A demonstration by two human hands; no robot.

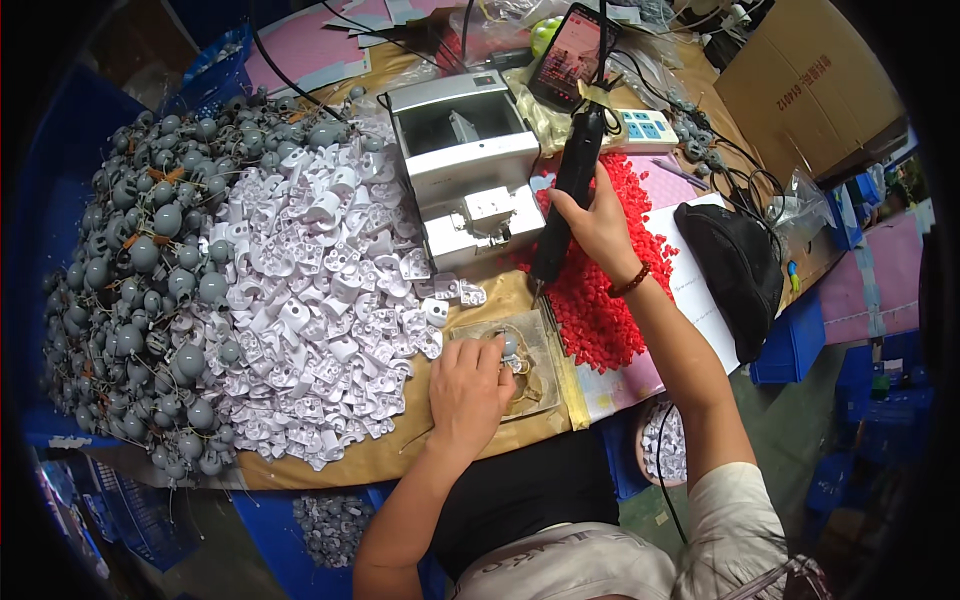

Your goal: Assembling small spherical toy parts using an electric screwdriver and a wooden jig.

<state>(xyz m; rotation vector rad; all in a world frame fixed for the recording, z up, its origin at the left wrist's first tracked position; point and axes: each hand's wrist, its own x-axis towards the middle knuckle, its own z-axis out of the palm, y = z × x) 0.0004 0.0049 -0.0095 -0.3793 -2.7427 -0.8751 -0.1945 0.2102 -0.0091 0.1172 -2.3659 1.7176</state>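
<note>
Two bare hands showed near the center of the frame. The right hand (603, 235) had its fingers wrapped around a black electric screwdriver (574, 175), tip down. Below center, the left hand (468, 392) bent its fingers beside a small gray part (510, 343) on a square fixture (541, 372); their grip was impossible to tell. White pieces (320, 290) covered the tabletop (392, 450) at left.

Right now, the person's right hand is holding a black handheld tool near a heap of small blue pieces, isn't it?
Not quite: the head view shows the heap of small pieces is red. The right hand does hold the black handheld tool near it.
</note>
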